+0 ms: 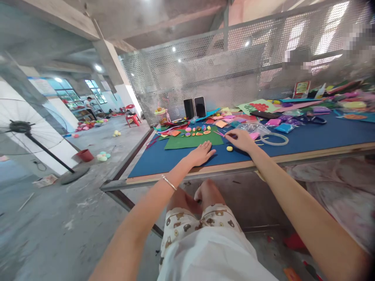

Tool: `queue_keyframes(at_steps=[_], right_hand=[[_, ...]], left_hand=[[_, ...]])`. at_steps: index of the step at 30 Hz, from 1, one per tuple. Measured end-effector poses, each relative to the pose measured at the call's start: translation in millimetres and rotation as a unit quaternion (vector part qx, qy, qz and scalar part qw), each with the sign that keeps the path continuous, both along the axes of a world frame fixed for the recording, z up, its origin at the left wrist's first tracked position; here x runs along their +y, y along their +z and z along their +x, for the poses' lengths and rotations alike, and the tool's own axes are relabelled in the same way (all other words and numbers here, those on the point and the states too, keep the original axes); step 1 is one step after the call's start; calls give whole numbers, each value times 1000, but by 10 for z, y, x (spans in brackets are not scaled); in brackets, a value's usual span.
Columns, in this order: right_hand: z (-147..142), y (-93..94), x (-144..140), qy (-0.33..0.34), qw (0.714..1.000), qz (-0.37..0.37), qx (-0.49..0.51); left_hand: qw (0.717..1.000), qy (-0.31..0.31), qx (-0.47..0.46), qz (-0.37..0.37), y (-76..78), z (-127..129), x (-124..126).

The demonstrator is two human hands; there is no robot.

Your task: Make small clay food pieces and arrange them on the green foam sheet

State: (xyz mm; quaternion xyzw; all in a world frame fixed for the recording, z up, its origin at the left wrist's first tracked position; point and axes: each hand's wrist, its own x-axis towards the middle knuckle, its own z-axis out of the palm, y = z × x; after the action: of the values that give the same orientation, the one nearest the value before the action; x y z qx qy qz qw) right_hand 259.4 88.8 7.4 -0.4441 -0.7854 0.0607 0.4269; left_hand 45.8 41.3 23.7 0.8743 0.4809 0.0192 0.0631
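My left hand (202, 153) lies flat on the blue table mat (152, 162), fingers stretched out, at the front edge of a green sheet (178, 143). Small coloured clay pieces (197, 132) sit on that sheet. My right hand (238, 139) is closed, its fingertips pinched at the near end of thin pink sticks (219, 133); their exact kind is too small to tell. Between my hands rests a yellow lump of clay (229, 148). Just right of my right hand lies a clear ring-shaped roll (274, 139), beside clear plastic bags (258, 128).
Two phones (200, 107) stand upright at the back. Clay packets (284, 128), a dark pair of scissors (318, 120) and a green card with a red flower (258, 106) crowd the right side. A perforated metal screen (190, 74) rises behind. A fan (20, 126) stands left.
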Motion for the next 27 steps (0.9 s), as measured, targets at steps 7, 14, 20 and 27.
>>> queue_keyframes(at_steps=[7, 14, 20, 27], right_hand=[[-9, -7, -20, 44, 999, -10, -15], [-28, -1, -20, 40, 999, -15, -24], [-33, 20, -2, 1, 999, -23, -40], [87, -38, 87, -177, 981, -63, -43]], left_hand=[[999, -24, 40, -6, 108, -257, -410], [998, -2, 61, 5, 81, -114, -299], [997, 58, 54, 22, 48, 115, 72], [996, 68, 55, 30, 23, 59, -45]])
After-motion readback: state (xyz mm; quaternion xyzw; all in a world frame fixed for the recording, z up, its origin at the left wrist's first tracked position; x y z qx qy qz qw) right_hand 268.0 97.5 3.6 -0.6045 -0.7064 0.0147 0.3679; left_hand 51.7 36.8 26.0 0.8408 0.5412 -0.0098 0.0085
